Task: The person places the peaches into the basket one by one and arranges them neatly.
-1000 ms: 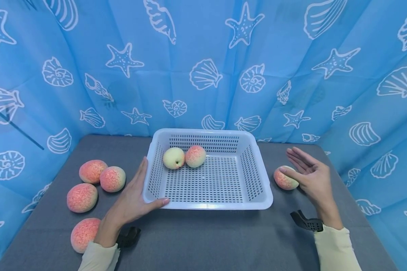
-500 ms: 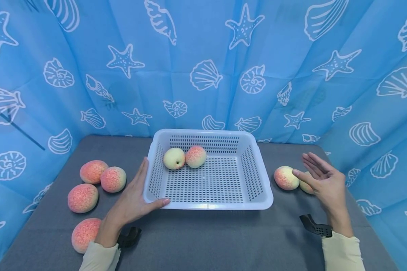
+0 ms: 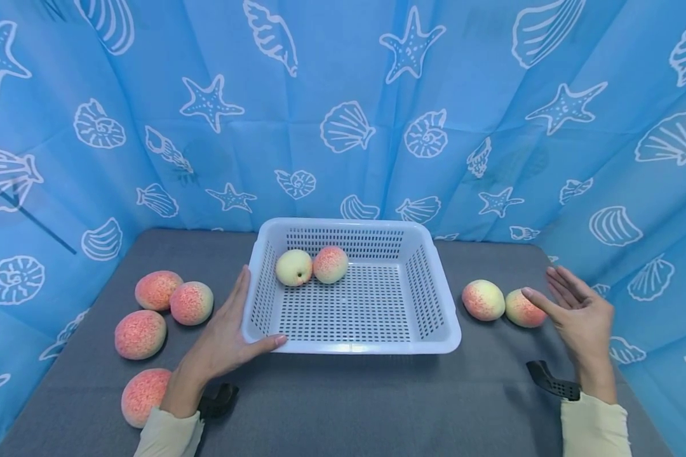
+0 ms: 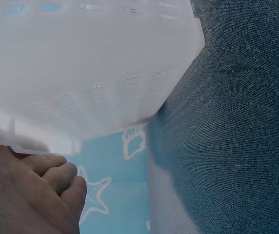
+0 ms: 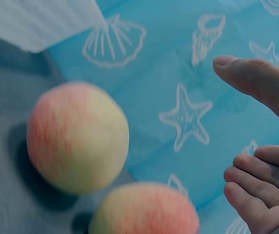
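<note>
In the head view, my left hand (image 3: 223,333) lies at the near left corner of a white plastic basket (image 3: 349,348). Its thumb rests on the front rim, and straight fingers run along the left side. The left wrist view shows those fingers (image 4: 61,183) beside the basket wall (image 4: 105,58). Two peaches, one pale (image 3: 294,267) and one pinkish (image 3: 330,264), sit in the basket's far left part. My right hand (image 3: 584,314) holds nothing, fingers extended, its thumb close to a peach (image 3: 524,308). Another peach (image 3: 483,300) sits just left of that one; both show in the right wrist view.
Several peaches lie left of my left hand, among them one at the back (image 3: 158,290) and one near my sleeve (image 3: 145,397). The table has a dark grey cloth (image 3: 349,406). A blue shell-patterned curtain (image 3: 377,171) hangs behind and at the sides.
My right hand has drawn away to the right, bringing the second right-hand peach, hidden behind it at first, into full view. My left hand and the basket have stayed put.
</note>
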`<state>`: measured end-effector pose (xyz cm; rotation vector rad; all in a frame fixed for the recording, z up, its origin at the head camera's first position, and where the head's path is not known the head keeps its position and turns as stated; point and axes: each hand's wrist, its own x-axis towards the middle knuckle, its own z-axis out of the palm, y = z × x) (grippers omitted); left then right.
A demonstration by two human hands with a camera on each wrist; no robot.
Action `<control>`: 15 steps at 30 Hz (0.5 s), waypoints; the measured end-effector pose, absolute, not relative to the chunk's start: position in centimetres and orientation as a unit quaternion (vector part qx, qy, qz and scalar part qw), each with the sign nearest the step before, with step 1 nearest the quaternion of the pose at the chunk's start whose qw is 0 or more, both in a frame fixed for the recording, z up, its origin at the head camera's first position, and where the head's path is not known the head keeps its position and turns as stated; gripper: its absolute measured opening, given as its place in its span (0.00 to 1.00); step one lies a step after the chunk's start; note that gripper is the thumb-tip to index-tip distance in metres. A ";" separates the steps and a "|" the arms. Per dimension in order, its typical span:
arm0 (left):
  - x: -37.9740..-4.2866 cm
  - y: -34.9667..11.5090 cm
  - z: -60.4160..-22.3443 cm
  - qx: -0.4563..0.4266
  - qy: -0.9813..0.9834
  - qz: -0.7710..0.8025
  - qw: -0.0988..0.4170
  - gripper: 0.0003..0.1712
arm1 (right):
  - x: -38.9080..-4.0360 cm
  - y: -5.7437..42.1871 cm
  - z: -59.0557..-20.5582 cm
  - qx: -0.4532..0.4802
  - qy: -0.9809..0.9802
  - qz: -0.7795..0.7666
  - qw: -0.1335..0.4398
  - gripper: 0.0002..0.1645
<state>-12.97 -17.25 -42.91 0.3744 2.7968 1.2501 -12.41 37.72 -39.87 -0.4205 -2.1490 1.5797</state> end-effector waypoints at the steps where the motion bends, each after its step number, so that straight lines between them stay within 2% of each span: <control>1: -13.0 -17.3 -42.9 0.122 0.906 0.405 0.027 0.78 | -12.4 38.0 -40.0 -0.160 -0.785 0.559 0.215 0.49; 15: -13.0 -17.2 -42.9 0.121 0.906 0.406 0.026 0.78 | -12.6 40.9 -43.3 -0.218 -0.857 0.448 0.128 0.55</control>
